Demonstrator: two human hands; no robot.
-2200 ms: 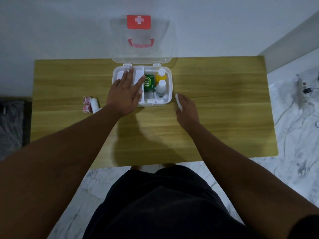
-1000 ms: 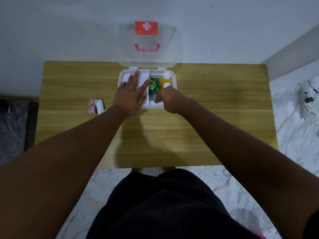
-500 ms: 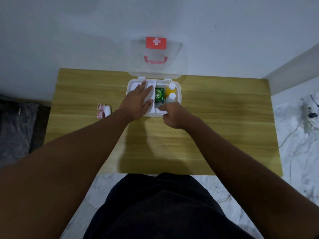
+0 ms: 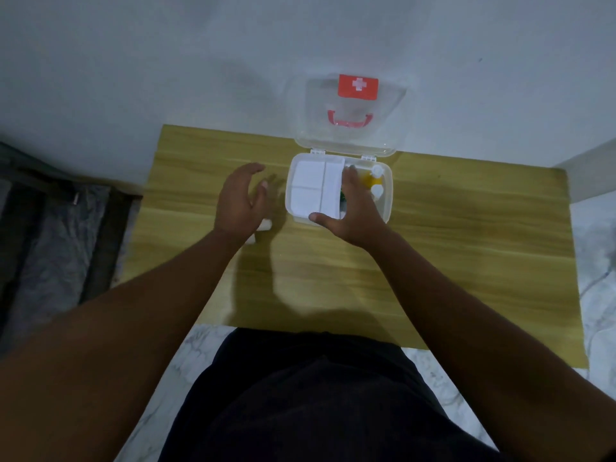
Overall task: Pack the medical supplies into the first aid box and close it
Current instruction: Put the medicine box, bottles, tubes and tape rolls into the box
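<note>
The white first aid box (image 4: pixel 388 191) stands open at the back of the wooden table (image 4: pixel 433 261), its clear lid (image 4: pixel 350 128) with a red cross and red handle upright against the wall. A white divided tray (image 4: pixel 313 188) fills its left half. A yellow bottle (image 4: pixel 370 175) and a white bottle (image 4: pixel 378 191) lie on its right side. My right hand (image 4: pixel 353 211) is spread over the box's middle, hiding the green packet, thumb at the front rim. My left hand (image 4: pixel 241 201) hovers open left of the box, above white rolls (image 4: pixel 263 228) on the table.
The table's back edge meets a white wall. A dark bed or cloth (image 4: pixel 50 245) lies on the left. Marble floor (image 4: pixel 596 261) shows on the right and under me. My dark shorts (image 4: pixel 316 395) fill the bottom of the view.
My left hand has lifted off the tray and moved left over the rolls. My right hand has opened and now spreads over the box's middle. The view has tilted and shifted left.
</note>
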